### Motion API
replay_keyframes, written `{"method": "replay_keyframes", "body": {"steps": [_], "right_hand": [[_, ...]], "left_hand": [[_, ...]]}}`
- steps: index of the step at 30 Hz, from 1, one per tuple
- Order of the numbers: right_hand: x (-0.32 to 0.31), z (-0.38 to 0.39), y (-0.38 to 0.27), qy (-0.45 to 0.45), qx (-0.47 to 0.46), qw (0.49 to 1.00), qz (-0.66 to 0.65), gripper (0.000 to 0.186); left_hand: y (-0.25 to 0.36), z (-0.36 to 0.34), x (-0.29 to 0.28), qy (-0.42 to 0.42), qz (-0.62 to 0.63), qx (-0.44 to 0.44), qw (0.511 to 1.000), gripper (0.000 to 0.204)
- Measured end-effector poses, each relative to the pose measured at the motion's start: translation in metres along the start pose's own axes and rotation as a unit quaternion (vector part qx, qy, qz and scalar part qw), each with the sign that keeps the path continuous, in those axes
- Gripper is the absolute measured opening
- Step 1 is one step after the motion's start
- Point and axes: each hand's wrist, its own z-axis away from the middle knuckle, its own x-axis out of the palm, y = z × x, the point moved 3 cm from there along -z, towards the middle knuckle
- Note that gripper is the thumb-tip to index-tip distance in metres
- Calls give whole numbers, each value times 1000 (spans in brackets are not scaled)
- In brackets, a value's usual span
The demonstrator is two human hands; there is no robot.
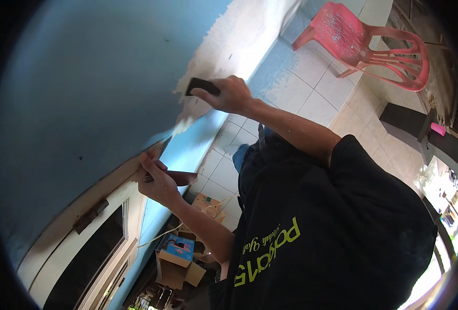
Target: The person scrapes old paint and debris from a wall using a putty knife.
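My right hand (231,94) is closed round a flat black scraper (204,87), its edge at the border between blue paint and a bare whitish patch (223,44) on the wall (104,67). The patch has ragged edges. Lower down, my left hand (158,181) is closed on a dark putty knife (182,178), whose broad end points away from the wall. Its fingertips are at the upper corner of the door frame (84,209). The fingers partly hide the tool's handle.
A red plastic chair (342,36), speckled with pale flakes, stands on the tiled floor (301,98). Flakes also lie along the wall's foot. Below my left arm are open cardboard boxes (173,271) and a pale cord (161,235). A pink cup (438,128) sits by a dark bench (404,124).
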Motion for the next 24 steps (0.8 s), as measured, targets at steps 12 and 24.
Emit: {"method": "replay_keyframes", "body": {"steps": [12,24], "right_hand": [[-8,-4,6,31,4,999,-10,58],[-16,3,-9,18,23,999,24,57]], "left_hand": [[4,2,2,3,15,2,1000,52],[0,3,0,-9,12,-11,1000,51]]}}
